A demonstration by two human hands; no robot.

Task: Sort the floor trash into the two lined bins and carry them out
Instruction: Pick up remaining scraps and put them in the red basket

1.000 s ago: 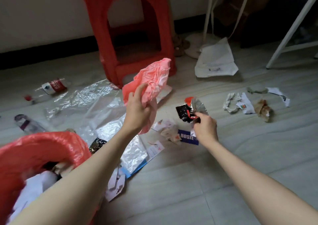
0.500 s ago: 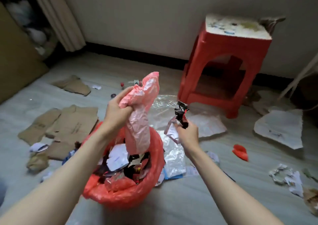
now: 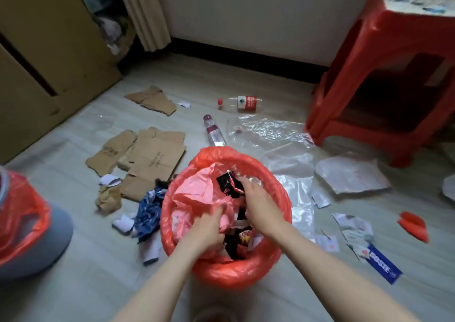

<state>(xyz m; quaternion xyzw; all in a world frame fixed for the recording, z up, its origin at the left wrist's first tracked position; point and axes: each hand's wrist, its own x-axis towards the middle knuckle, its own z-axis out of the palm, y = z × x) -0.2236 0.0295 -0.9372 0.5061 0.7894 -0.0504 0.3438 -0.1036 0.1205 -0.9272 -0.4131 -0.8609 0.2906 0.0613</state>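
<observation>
A pale plank floor [image 3: 98, 284] runs to a white wall with a dark skirting; a red stool [image 3: 384, 75] stands up right. Both hands are inside the red-lined bin [image 3: 221, 272]. The left hand [image 3: 209, 228] presses the pink bag [image 3: 197, 189] down, fingers curled into it. The right hand [image 3: 261, 206] pinches a black wrapper [image 3: 227, 182] tilted up-left. Beyond them lie two bottles [image 3: 246, 102], cardboard [image 3: 152, 159] to the left.

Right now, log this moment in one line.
left hand: pressing pink bag | right hand: gripping black wrapper | red-lined bin
</observation>
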